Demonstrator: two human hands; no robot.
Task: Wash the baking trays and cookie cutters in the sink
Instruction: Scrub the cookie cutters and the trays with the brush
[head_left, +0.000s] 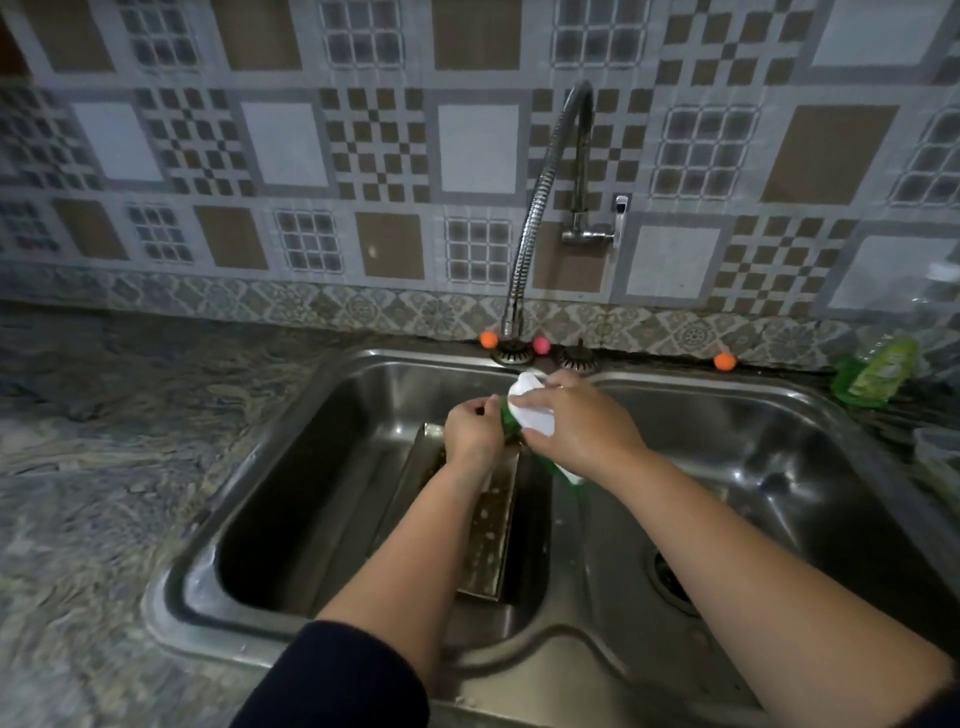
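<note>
Over the double sink (363, 364), both hands meet at its 12 o'clock edge. The right hand (576, 421) wraps a white and green bottle (530, 410), tilted; the left hand (472, 431) pinches its green end, at the bottle's 9 o'clock. Below them a baking tray (493, 525) leans in the left basin. The tap (545, 197) hangs above at 12 o'clock.

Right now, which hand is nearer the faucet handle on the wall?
Right. The right hand is below the faucet handle and slightly to its left, gripping the green bottle; the left hand is farther left.
</note>
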